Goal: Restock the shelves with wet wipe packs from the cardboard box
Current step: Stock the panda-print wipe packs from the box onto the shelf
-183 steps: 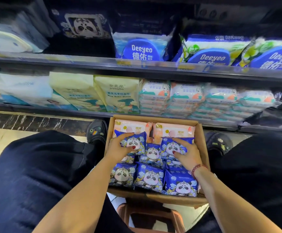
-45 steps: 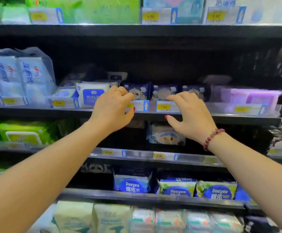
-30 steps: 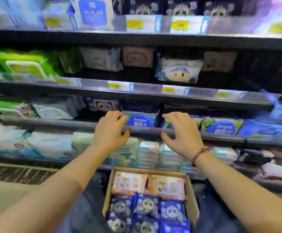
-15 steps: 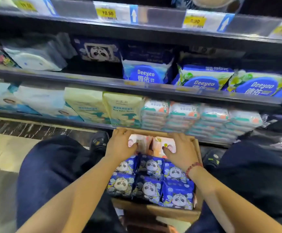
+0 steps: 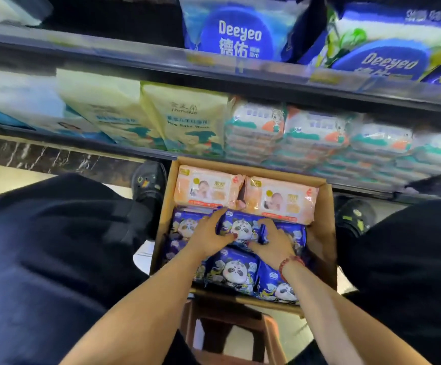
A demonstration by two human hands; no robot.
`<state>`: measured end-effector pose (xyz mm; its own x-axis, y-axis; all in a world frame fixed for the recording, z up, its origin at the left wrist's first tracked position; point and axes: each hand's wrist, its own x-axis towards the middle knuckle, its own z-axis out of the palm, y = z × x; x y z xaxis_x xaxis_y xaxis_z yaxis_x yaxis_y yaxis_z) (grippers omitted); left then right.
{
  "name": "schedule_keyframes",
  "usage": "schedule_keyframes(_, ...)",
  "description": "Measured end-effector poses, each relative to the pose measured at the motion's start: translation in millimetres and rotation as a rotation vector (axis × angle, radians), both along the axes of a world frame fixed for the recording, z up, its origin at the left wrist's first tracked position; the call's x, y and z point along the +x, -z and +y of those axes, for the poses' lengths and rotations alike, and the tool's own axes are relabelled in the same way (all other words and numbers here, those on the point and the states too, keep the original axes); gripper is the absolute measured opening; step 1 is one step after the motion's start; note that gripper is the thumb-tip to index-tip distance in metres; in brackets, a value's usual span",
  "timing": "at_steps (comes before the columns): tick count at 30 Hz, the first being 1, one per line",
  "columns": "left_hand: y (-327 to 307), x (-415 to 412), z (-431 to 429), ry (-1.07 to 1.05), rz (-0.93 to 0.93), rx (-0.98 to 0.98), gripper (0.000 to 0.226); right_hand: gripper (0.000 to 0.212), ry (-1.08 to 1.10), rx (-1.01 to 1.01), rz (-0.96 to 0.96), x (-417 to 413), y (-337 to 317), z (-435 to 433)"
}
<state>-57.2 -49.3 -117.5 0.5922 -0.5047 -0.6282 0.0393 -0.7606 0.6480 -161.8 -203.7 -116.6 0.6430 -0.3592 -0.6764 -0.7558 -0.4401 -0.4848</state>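
Observation:
An open cardboard box [image 5: 325,233] stands on a stool between my knees. Two pink wet wipe packs [image 5: 206,189] lie side by side along its far wall. Several blue panda wet wipe packs [image 5: 234,270] fill the rows nearer me. My left hand [image 5: 207,234] grips the blue packs at the left of the middle row, fingers curled over their far edge. My right hand [image 5: 276,242], with a red bead bracelet on the wrist, curls its fingers round the packs at the right. One panda pack [image 5: 241,229] shows between the two hands.
The brown plastic stool [image 5: 240,325] carries the box. The lowest shelf [image 5: 135,151] right behind it is packed with cream and white-green wipe packs; the shelf above holds blue Deeyeo packs [image 5: 236,35]. My black shoes [image 5: 148,180] flank the box on the tiled floor.
My hands came down from the upper shelf, passed the pink packs at the box's far end, and now grip the blue panda packs. The view tilted down onto the box.

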Motion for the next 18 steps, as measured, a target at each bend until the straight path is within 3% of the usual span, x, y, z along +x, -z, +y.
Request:
schedule_keyframes(6, 6, 4, -3, -0.044, 0.092, -0.104, 0.075, 0.076, 0.22, 0.307, -0.132, 8, 11, 12)
schedule_keyframes(14, -5, 14, 1, -0.332, 0.157, -0.284, 0.049, 0.062, 0.172, 0.258, -0.278, 14, 4, 20)
schedule_keyframes(18, -22, 25, -1, -0.304, 0.206, -0.318, 0.042, 0.061, 0.156, 0.223, -0.38, 10, -10, 25)
